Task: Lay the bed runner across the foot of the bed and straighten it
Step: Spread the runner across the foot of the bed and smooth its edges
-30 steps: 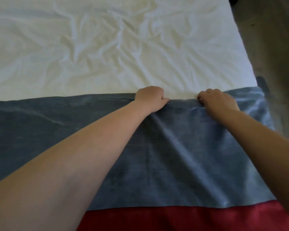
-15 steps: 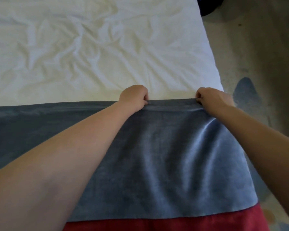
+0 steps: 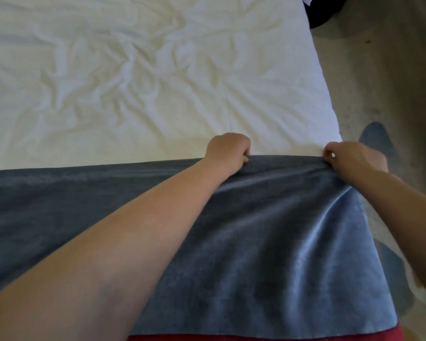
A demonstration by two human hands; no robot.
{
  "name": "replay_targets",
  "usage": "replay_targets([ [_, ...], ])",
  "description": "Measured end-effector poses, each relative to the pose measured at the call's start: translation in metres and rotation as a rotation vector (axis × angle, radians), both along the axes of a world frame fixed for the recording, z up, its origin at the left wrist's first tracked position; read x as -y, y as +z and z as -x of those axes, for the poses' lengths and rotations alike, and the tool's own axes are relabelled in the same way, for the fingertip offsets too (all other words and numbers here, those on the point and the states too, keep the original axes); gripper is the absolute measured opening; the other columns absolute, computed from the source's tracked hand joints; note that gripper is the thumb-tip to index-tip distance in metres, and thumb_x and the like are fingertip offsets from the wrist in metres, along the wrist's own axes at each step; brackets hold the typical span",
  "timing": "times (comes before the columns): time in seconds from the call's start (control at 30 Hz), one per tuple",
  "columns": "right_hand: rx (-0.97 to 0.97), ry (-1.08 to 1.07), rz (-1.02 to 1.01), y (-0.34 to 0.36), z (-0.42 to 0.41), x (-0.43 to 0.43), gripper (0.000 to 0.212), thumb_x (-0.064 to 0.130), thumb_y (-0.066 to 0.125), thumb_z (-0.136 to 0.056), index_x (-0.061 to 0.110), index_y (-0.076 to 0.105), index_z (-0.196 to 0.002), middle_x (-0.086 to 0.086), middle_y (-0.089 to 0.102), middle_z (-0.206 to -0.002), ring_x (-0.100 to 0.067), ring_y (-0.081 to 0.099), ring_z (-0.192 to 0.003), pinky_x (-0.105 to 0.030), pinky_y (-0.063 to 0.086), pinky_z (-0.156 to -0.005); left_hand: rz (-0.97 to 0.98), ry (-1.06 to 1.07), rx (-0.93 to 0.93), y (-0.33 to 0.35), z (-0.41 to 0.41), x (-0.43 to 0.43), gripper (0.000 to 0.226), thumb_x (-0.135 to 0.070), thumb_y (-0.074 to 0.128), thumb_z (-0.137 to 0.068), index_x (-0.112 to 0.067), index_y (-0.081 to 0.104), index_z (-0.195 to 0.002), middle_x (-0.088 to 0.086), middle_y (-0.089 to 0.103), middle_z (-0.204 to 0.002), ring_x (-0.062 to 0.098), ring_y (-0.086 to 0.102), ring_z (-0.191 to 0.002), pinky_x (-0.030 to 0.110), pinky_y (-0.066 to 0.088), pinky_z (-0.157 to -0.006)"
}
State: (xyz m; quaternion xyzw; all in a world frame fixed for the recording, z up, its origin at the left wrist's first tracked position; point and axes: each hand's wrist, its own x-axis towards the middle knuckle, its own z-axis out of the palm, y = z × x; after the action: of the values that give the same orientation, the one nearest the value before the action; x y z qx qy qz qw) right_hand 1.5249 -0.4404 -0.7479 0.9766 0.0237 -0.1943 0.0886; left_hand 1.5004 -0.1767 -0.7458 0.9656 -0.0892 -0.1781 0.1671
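A grey-blue velvety bed runner [image 3: 268, 254] lies across the near part of the bed, over a wrinkled white sheet [image 3: 145, 82]. My left hand [image 3: 228, 150] is closed on the runner's far edge near the middle of the view. At the bed's right side, my right hand [image 3: 352, 158] pinches the same edge by its corner. Between and below the hands the fabric shows folds that run down to the right. The runner's right end drapes over the side of the bed.
A red cloth [image 3: 256, 337] shows under the runner's near edge. Grey floor [image 3: 384, 70] runs along the right of the bed. A dark object [image 3: 317, 13] sits at the top right by the bed corner.
Both hands have slid right along the runner's far edge, the right one reaching the bed's side. The view has shifted right, so more floor shows.
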Motion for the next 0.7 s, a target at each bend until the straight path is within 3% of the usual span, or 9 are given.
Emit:
replay_targets([
  [0.17,0.143,0.237,-0.097,0.016,0.009,-0.037,0.032,0.023,0.05,-0.091,0.021,0.054,-0.123,-0.008,0.058,-0.119,-0.029,0.055,-0.108,-0.044,0.045,-0.088,-0.092,-0.074,0.249,0.004,0.005,-0.01,0.037,-0.044,0.045,-0.092,-0.015,0.059,-0.109,0.003,0.061,-0.104,0.023,0.056,-0.095,0.038,0.048,-0.077],
  [0.33,0.166,0.398,-0.192,0.03,0.025,-0.071,0.039,0.03,0.045,-0.093,0.017,0.047,-0.131,-0.008,0.055,-0.127,-0.027,0.05,-0.117,-0.045,0.043,-0.096,-0.122,-0.041,0.332,0.013,0.026,-0.016,0.044,-0.046,0.039,-0.093,-0.013,0.056,-0.116,0.005,0.061,-0.112,0.024,0.055,-0.1,0.039,0.049,-0.08],
  [0.47,0.177,0.388,-0.208,0.04,0.045,-0.082,0.041,0.033,0.045,-0.093,0.017,0.046,-0.132,-0.008,0.054,-0.129,-0.027,0.048,-0.12,-0.044,0.042,-0.097,-0.132,0.023,0.349,0.027,0.051,-0.014,0.042,-0.046,0.04,-0.092,-0.013,0.057,-0.111,0.006,0.061,-0.105,0.025,0.056,-0.095,0.037,0.046,-0.075],
  [0.7,0.179,0.336,-0.184,0.056,0.119,-0.064,0.039,0.04,0.042,-0.094,0.018,0.053,-0.125,-0.009,0.057,-0.124,-0.029,0.049,-0.117,-0.044,0.04,-0.092,-0.114,0.03,0.359,0.044,0.115,-0.009,0.043,-0.045,0.04,-0.092,-0.012,0.058,-0.114,0.007,0.061,-0.108,0.026,0.056,-0.098,0.037,0.044,-0.078],
])
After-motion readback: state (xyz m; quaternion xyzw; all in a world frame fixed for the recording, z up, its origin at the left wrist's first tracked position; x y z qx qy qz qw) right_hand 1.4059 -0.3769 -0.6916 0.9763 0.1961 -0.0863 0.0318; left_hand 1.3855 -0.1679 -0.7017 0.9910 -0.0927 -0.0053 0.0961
